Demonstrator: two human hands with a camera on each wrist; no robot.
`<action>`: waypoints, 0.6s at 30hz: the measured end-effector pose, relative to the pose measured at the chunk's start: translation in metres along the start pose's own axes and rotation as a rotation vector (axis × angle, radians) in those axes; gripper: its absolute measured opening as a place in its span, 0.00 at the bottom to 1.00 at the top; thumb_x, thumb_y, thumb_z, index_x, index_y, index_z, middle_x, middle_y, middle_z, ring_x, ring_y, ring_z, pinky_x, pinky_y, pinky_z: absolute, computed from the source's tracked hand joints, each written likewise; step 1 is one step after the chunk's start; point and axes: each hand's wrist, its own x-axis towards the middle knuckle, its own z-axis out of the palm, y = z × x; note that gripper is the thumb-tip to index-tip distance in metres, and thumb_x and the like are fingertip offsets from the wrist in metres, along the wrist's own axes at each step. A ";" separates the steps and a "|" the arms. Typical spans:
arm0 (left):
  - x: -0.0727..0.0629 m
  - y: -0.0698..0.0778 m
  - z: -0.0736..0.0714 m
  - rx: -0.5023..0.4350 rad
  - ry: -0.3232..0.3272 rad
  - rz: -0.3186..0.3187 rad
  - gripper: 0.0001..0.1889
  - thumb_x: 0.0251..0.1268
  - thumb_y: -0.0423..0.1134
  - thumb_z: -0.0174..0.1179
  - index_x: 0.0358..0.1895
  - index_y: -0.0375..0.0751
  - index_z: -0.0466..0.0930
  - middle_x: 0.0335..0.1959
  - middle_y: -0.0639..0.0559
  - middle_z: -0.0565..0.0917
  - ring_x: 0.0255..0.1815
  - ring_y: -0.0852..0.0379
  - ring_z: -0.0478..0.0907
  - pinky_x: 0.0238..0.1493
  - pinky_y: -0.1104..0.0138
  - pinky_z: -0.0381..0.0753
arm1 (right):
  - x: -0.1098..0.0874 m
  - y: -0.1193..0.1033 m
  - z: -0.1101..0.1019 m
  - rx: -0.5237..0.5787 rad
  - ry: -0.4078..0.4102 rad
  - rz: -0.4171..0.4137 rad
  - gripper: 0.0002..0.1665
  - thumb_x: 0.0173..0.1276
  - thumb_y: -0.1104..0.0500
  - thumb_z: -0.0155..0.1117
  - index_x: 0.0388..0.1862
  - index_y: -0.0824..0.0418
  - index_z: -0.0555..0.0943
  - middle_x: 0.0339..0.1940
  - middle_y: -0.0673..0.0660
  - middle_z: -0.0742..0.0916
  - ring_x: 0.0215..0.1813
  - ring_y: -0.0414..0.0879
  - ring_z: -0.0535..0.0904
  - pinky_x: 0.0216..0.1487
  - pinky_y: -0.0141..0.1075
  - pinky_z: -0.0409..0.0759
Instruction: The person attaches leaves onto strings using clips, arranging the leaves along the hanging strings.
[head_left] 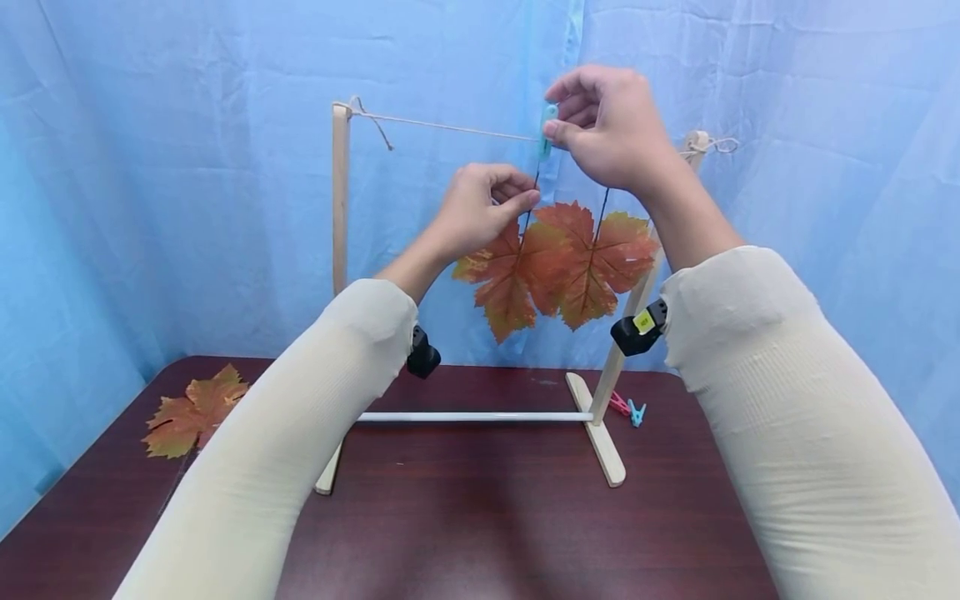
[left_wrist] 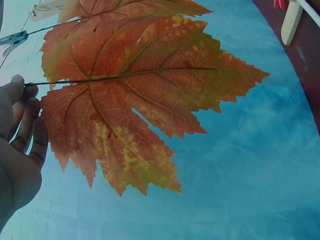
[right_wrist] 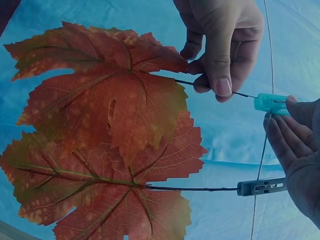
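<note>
At the string point(head_left: 450, 127), right hand point(head_left: 611, 125) is pinching teal clip point(head_left: 546, 147), left hand point(head_left: 486, 204) pinching stem point(right_wrist: 184, 82); shallow bite could drop leaf point(left_wrist: 110, 110).

i see dark veins and yellow-green blotches across the jagged rust-orange leaves point(head_left: 517, 279), a slim turquoise plastic clothespin point(right_wrist: 262, 102), a dark reddish-brown, wood-grained tabletop point(head_left: 525, 525), pale-blue cloth curtains point(head_left: 225, 183).

1. The left arm point(head_left: 300, 408) reaches up from the bottom left of the head view.
2. The left hand point(head_left: 487, 204), near the middle, pinches with its thumb and fingers.
3. The right arm point(head_left: 787, 408) reaches up from the bottom right.
4. The right hand point(head_left: 617, 125) is higher up, near the top, and pinches too.
</note>
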 end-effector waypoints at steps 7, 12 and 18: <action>-0.001 0.002 0.005 -0.063 0.009 -0.026 0.11 0.73 0.41 0.64 0.47 0.36 0.88 0.40 0.44 0.89 0.40 0.52 0.84 0.41 0.66 0.82 | -0.001 -0.001 -0.001 -0.021 -0.013 0.013 0.20 0.77 0.56 0.62 0.63 0.64 0.80 0.51 0.59 0.85 0.49 0.46 0.84 0.53 0.37 0.79; -0.002 0.001 0.008 -0.087 0.005 -0.035 0.10 0.74 0.40 0.64 0.46 0.37 0.88 0.40 0.45 0.89 0.39 0.51 0.84 0.40 0.65 0.82 | -0.003 0.002 0.000 -0.031 -0.027 0.027 0.20 0.78 0.56 0.61 0.64 0.64 0.80 0.51 0.59 0.86 0.47 0.44 0.84 0.52 0.37 0.79; -0.002 0.000 0.008 -0.107 0.019 -0.033 0.11 0.74 0.40 0.64 0.47 0.36 0.88 0.38 0.45 0.89 0.41 0.45 0.84 0.39 0.65 0.81 | -0.003 0.002 0.000 -0.038 -0.036 0.032 0.21 0.78 0.57 0.60 0.64 0.64 0.79 0.52 0.59 0.86 0.48 0.46 0.85 0.53 0.38 0.79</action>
